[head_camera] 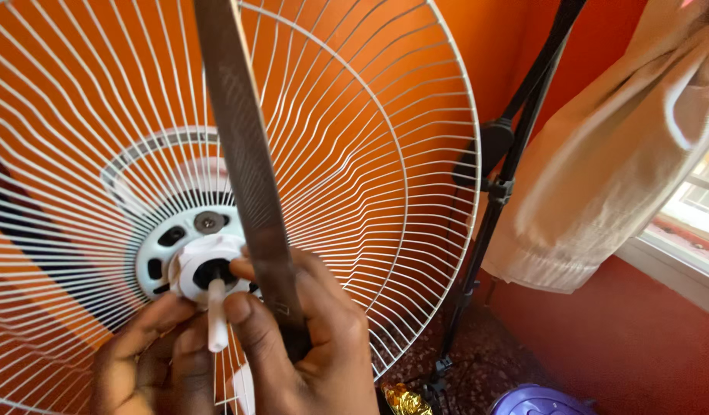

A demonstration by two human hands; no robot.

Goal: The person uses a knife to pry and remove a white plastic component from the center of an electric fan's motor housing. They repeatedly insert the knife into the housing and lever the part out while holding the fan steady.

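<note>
A white wire fan guard [385, 154] fills the left and middle of the head view, with an orange wall behind it. At its hub a white plastic ring nut [187, 265] sits around the white motor shaft [217, 319]. My left hand [151, 361] pinches the lower left of the nut. My right hand [316, 346] touches the nut's right side with thumb and fingertip, while its fingers grip a long flat dark metal blade [243, 138] that rises to the top of the view.
A black tripod stand [496, 192] rises right of the guard. A cream cloth [623, 154] hangs at the upper right beside a window [696, 200]. A purple plastic object [535, 401] and a gold wrapper [404, 400] lie on the patterned floor.
</note>
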